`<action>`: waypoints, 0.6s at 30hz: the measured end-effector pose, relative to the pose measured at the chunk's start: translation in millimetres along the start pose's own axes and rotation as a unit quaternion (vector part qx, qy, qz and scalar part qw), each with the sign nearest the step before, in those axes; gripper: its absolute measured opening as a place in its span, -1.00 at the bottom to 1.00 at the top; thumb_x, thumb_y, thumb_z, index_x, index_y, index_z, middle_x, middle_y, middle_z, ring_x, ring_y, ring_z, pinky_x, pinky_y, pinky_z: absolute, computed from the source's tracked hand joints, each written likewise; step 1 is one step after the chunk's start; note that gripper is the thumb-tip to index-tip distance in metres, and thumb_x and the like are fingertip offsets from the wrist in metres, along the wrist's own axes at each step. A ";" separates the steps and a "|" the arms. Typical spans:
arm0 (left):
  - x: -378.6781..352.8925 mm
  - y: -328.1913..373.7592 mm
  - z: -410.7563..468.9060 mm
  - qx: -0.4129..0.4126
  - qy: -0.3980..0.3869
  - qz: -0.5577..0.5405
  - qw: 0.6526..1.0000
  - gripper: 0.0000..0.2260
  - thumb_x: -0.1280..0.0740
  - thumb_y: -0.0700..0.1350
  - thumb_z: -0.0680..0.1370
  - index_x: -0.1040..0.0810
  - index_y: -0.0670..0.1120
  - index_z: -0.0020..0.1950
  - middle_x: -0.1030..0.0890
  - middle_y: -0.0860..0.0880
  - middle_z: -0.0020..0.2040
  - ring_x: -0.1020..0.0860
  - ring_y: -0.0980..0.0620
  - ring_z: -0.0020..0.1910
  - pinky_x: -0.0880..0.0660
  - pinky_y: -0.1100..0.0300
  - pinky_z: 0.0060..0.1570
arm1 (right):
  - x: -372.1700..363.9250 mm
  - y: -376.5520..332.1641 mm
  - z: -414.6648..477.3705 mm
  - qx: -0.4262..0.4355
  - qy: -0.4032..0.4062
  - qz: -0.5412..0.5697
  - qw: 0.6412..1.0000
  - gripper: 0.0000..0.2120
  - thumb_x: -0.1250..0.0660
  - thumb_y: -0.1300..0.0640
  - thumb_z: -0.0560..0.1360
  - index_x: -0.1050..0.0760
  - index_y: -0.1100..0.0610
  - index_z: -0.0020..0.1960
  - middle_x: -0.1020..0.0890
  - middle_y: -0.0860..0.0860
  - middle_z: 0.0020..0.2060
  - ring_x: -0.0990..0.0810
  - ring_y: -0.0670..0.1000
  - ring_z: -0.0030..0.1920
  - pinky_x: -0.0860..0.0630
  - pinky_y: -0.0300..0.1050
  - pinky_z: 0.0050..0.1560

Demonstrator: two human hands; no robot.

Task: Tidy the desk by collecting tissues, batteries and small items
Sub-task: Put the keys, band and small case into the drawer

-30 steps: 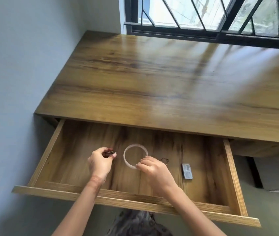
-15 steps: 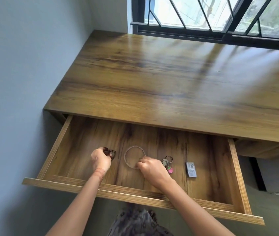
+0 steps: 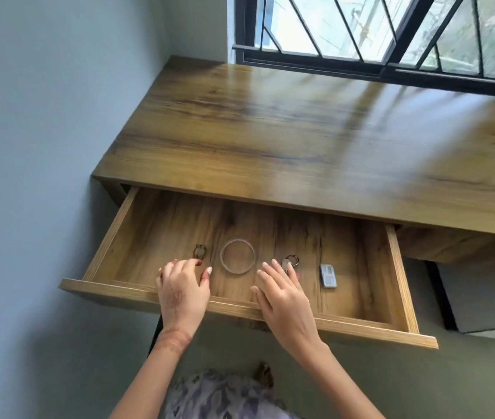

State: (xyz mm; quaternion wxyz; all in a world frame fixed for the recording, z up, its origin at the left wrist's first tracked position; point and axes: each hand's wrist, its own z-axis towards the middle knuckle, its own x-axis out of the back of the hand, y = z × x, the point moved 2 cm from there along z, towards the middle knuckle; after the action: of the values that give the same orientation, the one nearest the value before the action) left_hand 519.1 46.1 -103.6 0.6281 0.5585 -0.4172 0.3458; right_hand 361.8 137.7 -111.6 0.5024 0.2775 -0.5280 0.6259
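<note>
1. The drawer [image 3: 361,326] stands pulled out under the desk top [image 3: 300,131]. Four small items lie in a row on its floor: dark clip [image 3: 200,251], clear ring [image 3: 237,260], key bunch [image 3: 289,263], grey rectangular piece [image 3: 328,276].
2. A second ago our left hand [image 3: 183,293] pinched the dark clip. The clip now lies released, just beyond the fingertips.
3. Left-hand fingers are loosely curled and hold nothing.
4. Our right hand [image 3: 282,293] has drawn back from the clear ring. Its fingers are straight, spread and empty. The tips reach the key bunch; we cannot tell whether they touch it.
5. We judge the small items stowed. The drawer front, under both hands, looks next in line for a push shut.
</note>
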 end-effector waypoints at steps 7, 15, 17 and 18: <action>-11.2 -27.4 -51.3 -0.154 -0.034 0.074 0.985 -0.35 0.16 0.22 0.58 -0.38 -0.22 0.36 -0.36 -0.18 0.41 -0.12 -0.20 0.48 0.06 -0.07 0.48 | -2.5 -25.1 -54.7 -0.092 -0.014 -0.053 0.994 -0.43 0.04 -0.14 0.60 -0.30 0.26 0.39 -0.33 0.14 0.40 -0.19 0.08 0.45 0.05 -0.05 0.47; -13.3 -57.1 -70.4 -0.238 -0.045 0.116 0.963 -0.23 -0.02 0.28 0.52 0.11 -0.19 0.51 0.04 -0.17 0.54 0.11 -0.10 0.51 0.11 0.02 0.44 | -24.1 -38.6 -81.2 -0.127 -0.036 -0.138 0.982 -0.31 0.08 -0.22 0.57 -0.05 0.30 0.47 -0.12 0.18 0.48 -0.03 0.10 0.50 0.06 -0.02 0.47; -15.1 -57.6 -70.1 -0.248 -0.057 0.116 0.960 -0.08 -0.25 0.28 0.42 0.13 -0.20 0.51 0.06 -0.18 0.53 0.06 -0.15 0.52 0.02 -0.04 0.49 | -26.1 -40.3 -80.9 -0.137 -0.043 -0.150 0.978 -0.27 0.06 -0.24 0.55 -0.02 0.30 0.47 -0.09 0.18 0.49 -0.03 0.13 0.50 0.05 0.00 0.46; -14.9 -56.6 -70.0 -0.245 -0.061 0.121 0.960 -0.01 -0.33 0.27 0.38 0.16 -0.20 0.50 0.05 -0.19 0.53 0.04 -0.19 0.52 -0.02 -0.06 0.48 | -26.5 -40.2 -81.0 -0.138 -0.048 -0.156 0.977 -0.25 0.04 -0.25 0.53 0.00 0.29 0.48 -0.07 0.18 0.49 -0.01 0.14 0.50 0.06 0.01 0.46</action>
State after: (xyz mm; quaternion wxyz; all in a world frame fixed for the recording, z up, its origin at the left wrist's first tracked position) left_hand 573.6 108.1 -142.5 0.6724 0.3527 -0.5914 0.2713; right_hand 422.8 202.4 -142.8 0.6016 0.3143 -0.5828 0.4469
